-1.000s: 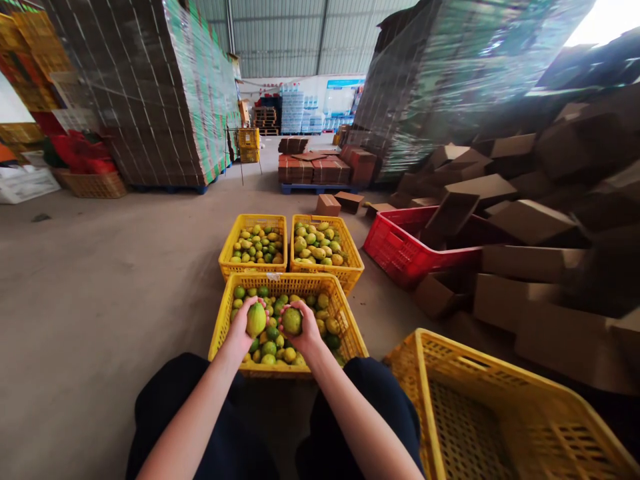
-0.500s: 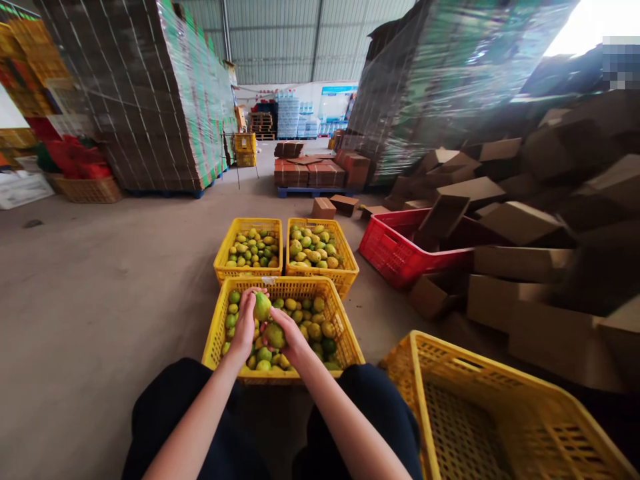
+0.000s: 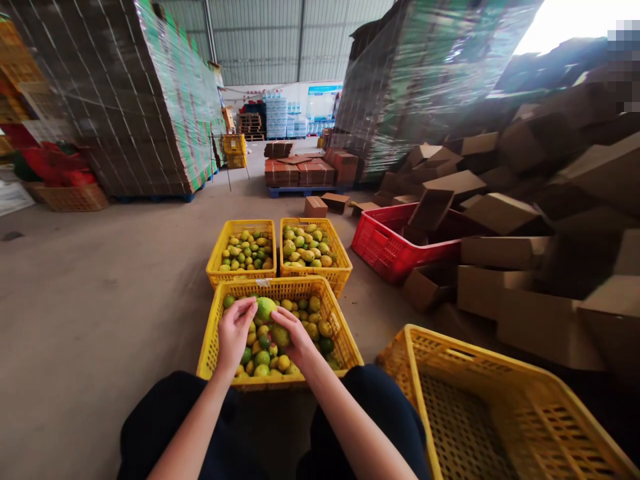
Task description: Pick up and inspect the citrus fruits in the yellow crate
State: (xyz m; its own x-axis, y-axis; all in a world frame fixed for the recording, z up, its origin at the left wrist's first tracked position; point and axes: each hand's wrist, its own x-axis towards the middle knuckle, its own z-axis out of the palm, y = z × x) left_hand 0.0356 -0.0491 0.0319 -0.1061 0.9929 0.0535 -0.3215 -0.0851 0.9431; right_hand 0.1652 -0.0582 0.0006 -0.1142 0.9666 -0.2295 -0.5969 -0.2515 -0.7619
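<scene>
Above the front yellow crate (image 3: pixel 285 289), the right hand (image 3: pixel 295 333) is wrapped around an olive-green fruit (image 3: pixel 280 336), while a brighter green fruit (image 3: pixel 266 309) sits between both hands, by the fingertips of the left hand (image 3: pixel 235 333); I cannot tell whether they grip it. Both fruits look light, firm and smooth, probably prone to bruising, best cupped around the widest part.

No words or numbers can be read. The blue-topped banner (image 3: pixel 323 101) on the back wall (image 3: pixel 299 91) (distant and small) stays illegible, and the whitish patch (image 3: pixel 263 283) on the near yellow crate's (image 3: pixel 209 345) far rim yields nothing readable.
</scene>
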